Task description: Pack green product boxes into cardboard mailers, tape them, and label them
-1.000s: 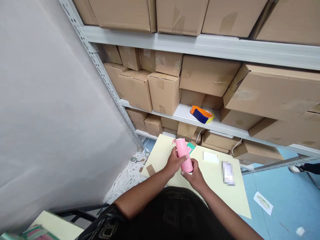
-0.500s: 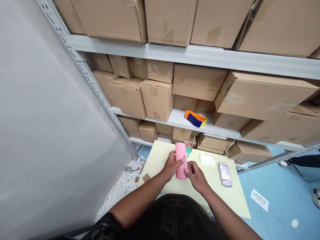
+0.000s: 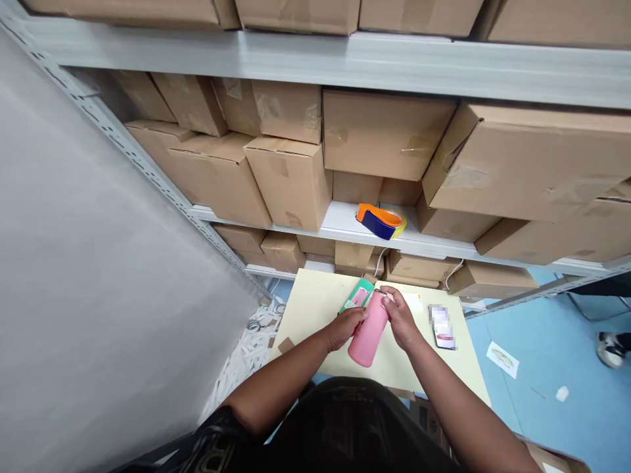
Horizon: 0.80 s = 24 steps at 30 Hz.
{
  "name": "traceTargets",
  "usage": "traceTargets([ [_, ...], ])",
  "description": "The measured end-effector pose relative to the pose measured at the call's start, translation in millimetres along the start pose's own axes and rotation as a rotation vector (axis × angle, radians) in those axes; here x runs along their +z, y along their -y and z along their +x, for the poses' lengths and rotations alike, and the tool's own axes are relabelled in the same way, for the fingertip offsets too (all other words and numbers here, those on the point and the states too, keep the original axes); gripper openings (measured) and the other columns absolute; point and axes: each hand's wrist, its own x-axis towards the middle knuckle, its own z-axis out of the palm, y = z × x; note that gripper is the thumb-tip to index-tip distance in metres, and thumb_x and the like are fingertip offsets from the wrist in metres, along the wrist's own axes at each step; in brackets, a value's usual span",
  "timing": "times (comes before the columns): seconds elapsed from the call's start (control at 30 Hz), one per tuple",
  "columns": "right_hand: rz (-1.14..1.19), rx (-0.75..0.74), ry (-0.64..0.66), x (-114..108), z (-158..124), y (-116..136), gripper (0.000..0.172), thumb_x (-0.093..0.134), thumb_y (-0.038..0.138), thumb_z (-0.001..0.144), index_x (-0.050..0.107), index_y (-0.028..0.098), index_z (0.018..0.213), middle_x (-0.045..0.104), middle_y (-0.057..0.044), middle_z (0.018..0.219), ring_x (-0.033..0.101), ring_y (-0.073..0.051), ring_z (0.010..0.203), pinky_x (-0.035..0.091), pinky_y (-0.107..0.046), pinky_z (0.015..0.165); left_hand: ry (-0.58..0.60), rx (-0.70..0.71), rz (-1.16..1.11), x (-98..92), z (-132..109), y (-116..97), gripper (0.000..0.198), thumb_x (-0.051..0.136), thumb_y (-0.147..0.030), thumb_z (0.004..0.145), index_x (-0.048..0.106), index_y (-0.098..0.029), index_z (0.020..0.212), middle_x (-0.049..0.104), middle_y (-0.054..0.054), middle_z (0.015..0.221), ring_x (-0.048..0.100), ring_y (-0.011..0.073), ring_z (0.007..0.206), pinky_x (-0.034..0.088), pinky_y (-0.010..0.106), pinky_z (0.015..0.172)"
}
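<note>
A pink cylindrical bottle is held over the pale yellow table, its metal-edged top leaning away to the right. My left hand is closed on the bottle's left side, thumb against its wall. Up near the top rim, my right hand grips the right side with its thumb and fingers. Just behind the bottle lies a green box with a pink picture on it, partly hidden by the bottle.
The table also bears a phone and a white card. An orange and blue tape dispenser rests on the shelf above, among cardboard boxes. Paper scraps litter the floor at left. A person's shoe shows at right.
The bottle has gone from upright to tilted, its top swinging right. My right hand has moved from its lower side to near the rim. More of the green box shows.
</note>
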Motion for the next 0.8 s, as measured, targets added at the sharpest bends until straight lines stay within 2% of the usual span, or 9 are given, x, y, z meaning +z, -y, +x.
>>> traceTargets([
  [0.1,-0.05,-0.001,-0.219,-29.3,-0.7,-14.6,0.06,0.082,0.061,0.074,0.064,0.023,0.117,0.074,-0.006,0.107,0.069,-0.023,0.09,0.057,-0.033,0.08,-0.192,-0.041,0.48,-20.3,30.5,5.5,0.04,0.06,-0.054,0.089,0.073,-0.017,0.094,0.075,0.007,0.092,0.068,0.0211,0.083,0.051,0.03,0.074],
  [0.2,-0.104,0.061,-0.36,-62.2,-9.7,-32.4,0.064,0.081,0.062,0.073,0.066,0.022,0.12,0.075,-0.007,0.108,0.071,-0.025,0.093,0.058,-0.034,0.078,-0.377,-0.156,0.857,-47.1,73.4,4.0,0.026,0.061,-0.044,0.091,0.075,-0.022,0.096,0.078,0.004,0.1,0.071,0.0198,0.088,0.05,0.026,0.074],
  [0.27,-0.12,0.096,-0.41,-81.1,-20.0,-43.7,0.066,0.08,0.063,0.073,0.066,0.021,0.122,0.076,-0.008,0.108,0.071,-0.027,0.093,0.058,-0.036,0.078,-0.417,-0.189,0.952,-63.3,106.8,1.4,0.025,0.06,-0.042,0.092,0.074,-0.022,0.093,0.078,0.006,0.104,0.071,0.0224,0.098,0.05,0.027,0.079],
  [0.37,-0.146,0.126,-0.474,-103.6,-37.2,-55.1,0.069,0.081,0.064,0.071,0.066,0.02,0.122,0.076,-0.009,0.109,0.071,-0.028,0.097,0.058,-0.039,0.084,-0.447,-0.253,1.033,-78.9,159.0,-0.4,0.036,0.057,-0.05,0.093,0.074,-0.02,0.087,0.078,0.013,0.105,0.071,0.0286,0.104,0.05,0.031,0.081],
  [0.53,-0.2,0.113,-0.528,-136.5,-60.9,-56.1,0.068,0.083,0.063,0.07,0.066,0.021,0.121,0.076,-0.01,0.116,0.071,-0.03,0.101,0.058,-0.042,0.091,-0.454,-0.356,1.128,-83.1,231.9,7.5,0.043,0.064,-0.059,0.086,0.074,-0.017,0.089,0.078,0.019,0.101,0.072,0.0351,0.102,0.052,0.035,0.077],
  [0.67,-0.191,0.107,-0.591,-159.3,-70.1,-55.7,0.066,0.081,0.062,0.072,0.065,0.022,0.121,0.075,-0.01,0.117,0.07,-0.029,0.104,0.057,-0.042,0.093,-0.44,-0.372,1.143,-79.6,257.8,16.9,0.034,0.071,-0.049,0.083,0.074,-0.015,0.084,0.078,0.018,0.088,0.074,0.0333,0.093,0.051,0.033,0.072],
  [0.8,-0.17,0.115,-0.612,-168.1,-62.7,-57.4,0.065,0.08,0.062,0.073,0.065,0.023,0.122,0.074,-0.01,0.12,0.068,-0.03,0.109,0.055,-0.043,0.095,-0.484,-0.308,1.097,-73.4,246.0,17.3,0.027,0.062,-0.04,0.088,0.073,-0.017,0.082,0.078,0.015,0.091,0.072,0.0287,0.092,0.048,0.031,0.068],
])
